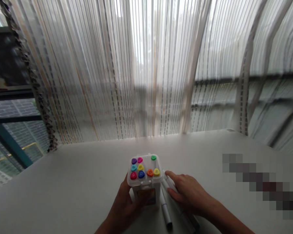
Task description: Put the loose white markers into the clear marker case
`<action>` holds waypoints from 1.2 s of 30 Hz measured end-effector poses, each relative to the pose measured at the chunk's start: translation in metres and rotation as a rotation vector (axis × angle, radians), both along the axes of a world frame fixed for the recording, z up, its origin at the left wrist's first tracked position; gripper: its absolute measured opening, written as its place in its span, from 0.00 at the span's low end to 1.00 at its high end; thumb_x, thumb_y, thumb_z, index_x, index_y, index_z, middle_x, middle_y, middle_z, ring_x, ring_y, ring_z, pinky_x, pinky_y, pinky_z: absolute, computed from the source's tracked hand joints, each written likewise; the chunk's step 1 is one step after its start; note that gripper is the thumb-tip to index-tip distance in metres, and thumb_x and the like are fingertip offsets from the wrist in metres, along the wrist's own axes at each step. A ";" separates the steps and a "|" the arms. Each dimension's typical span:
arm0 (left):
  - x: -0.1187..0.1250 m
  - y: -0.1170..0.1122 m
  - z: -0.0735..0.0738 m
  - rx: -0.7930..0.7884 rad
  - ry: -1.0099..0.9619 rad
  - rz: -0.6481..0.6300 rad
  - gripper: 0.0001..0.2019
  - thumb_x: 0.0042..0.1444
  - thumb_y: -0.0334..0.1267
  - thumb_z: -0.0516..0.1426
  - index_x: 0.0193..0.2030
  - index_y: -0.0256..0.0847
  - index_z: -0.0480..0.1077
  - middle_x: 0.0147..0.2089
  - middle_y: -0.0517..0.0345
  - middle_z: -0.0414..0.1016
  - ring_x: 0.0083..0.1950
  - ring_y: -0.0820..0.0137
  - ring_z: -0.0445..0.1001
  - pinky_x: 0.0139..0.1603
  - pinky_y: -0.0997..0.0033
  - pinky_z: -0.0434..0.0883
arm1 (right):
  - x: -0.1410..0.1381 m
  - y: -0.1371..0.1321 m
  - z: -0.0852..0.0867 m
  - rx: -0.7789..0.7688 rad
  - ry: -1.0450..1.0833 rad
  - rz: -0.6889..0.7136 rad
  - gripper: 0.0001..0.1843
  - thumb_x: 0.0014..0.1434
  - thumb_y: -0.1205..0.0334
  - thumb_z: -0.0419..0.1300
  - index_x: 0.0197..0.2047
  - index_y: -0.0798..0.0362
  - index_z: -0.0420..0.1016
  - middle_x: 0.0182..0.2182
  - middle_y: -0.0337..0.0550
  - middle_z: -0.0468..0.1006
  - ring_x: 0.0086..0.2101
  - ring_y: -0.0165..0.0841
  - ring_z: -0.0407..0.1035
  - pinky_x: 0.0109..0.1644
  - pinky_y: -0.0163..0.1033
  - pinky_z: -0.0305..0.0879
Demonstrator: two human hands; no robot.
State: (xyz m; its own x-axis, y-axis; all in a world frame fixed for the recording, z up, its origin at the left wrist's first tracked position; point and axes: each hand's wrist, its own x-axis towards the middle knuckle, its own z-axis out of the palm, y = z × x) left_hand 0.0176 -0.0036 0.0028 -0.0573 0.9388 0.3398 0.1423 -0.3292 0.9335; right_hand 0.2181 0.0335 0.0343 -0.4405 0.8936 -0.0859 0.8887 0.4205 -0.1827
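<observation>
Clear plastic square marker box, upright at the near centre of the tabletop, with nine bright rounded caps set in its top. Its base is partly hidden, so contact with the table cannot be told. Handling estimate: light, smooth, thin-walled; best held around the body below the rim, not by the caps. Left hand clamped on the box's lower left side. Right hand, at 3 o'clock, open, fingers spread, lies over a slim white marker. Second slim white marker with dark tip lies at 5 o'clock, just beside the box; both barrels look round and apt to roll. Matte white tabletop extends outward. Sheer striped curtain hangs at 12 o'clock; dark window frame at 10 o'clock.
</observation>
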 end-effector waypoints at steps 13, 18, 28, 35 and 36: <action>-0.002 0.001 0.002 0.027 0.049 -0.035 0.28 0.48 0.56 0.60 0.50 0.38 0.71 0.51 0.46 0.76 0.52 0.54 0.74 0.54 0.60 0.70 | 0.000 -0.001 0.001 0.007 -0.002 0.008 0.24 0.59 0.61 0.49 0.58 0.56 0.63 0.37 0.52 0.79 0.41 0.44 0.72 0.40 0.41 0.60; -0.001 0.002 -0.001 0.017 0.029 -0.008 0.30 0.47 0.57 0.61 0.50 0.37 0.71 0.52 0.43 0.76 0.53 0.52 0.73 0.55 0.57 0.69 | 0.000 -0.001 0.003 -0.001 -0.007 0.001 0.23 0.59 0.62 0.50 0.57 0.56 0.64 0.37 0.51 0.79 0.41 0.44 0.72 0.40 0.40 0.60; -0.001 0.002 0.001 -0.002 0.029 0.000 0.29 0.45 0.58 0.61 0.48 0.37 0.73 0.51 0.44 0.76 0.51 0.52 0.74 0.53 0.57 0.70 | 0.002 0.000 -0.004 0.008 0.018 0.004 0.25 0.59 0.60 0.49 0.59 0.57 0.62 0.38 0.52 0.79 0.42 0.43 0.71 0.42 0.40 0.60; 0.000 0.000 0.003 -0.021 0.024 -0.005 0.29 0.45 0.58 0.61 0.48 0.38 0.73 0.51 0.44 0.76 0.52 0.52 0.73 0.53 0.57 0.70 | 0.000 0.000 0.002 -0.012 0.016 -0.004 0.23 0.59 0.62 0.50 0.57 0.56 0.64 0.35 0.50 0.79 0.40 0.43 0.71 0.40 0.39 0.59; -0.001 0.000 0.003 -0.024 0.027 -0.010 0.29 0.45 0.58 0.61 0.48 0.37 0.73 0.51 0.44 0.76 0.52 0.51 0.73 0.53 0.56 0.70 | 0.000 0.000 0.002 -0.012 0.017 -0.004 0.23 0.59 0.61 0.50 0.57 0.56 0.64 0.34 0.50 0.79 0.40 0.43 0.71 0.40 0.39 0.59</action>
